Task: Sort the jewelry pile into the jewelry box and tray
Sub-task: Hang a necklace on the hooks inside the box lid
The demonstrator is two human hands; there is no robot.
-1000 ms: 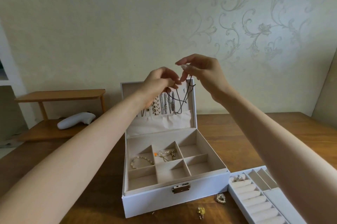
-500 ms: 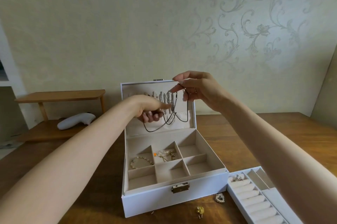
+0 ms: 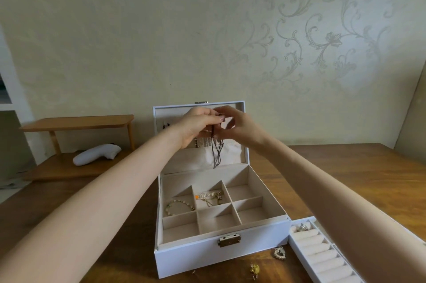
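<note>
A white jewelry box (image 3: 221, 257) stands open on the wooden table, its lid upright. Both hands meet at the top of the lid's inside. My left hand (image 3: 196, 126) pinches a dark cord necklace (image 3: 216, 151), which hangs in loops down the lid lining. My right hand (image 3: 239, 128) holds the cord's top end beside it. Other necklaces hang in the lid behind the hands, partly hidden. A beaded bracelet (image 3: 179, 206) and a gold chain (image 3: 211, 197) lie in the box's compartments. A white ring tray (image 3: 322, 257) sits at the box's right, with a ring (image 3: 303, 227) in it.
A heart-shaped brooch (image 3: 280, 253) and a small gold piece (image 3: 254, 269) lie on the table (image 3: 345, 179) in front of the box. At the left, a white handheld device (image 3: 96, 154) rests on a low wooden shelf (image 3: 78, 122).
Both hands have come together at the lid's top edge. The left hand rose from the lid's middle, and the cord now hangs straight down in narrow loops instead of a wide swag.
</note>
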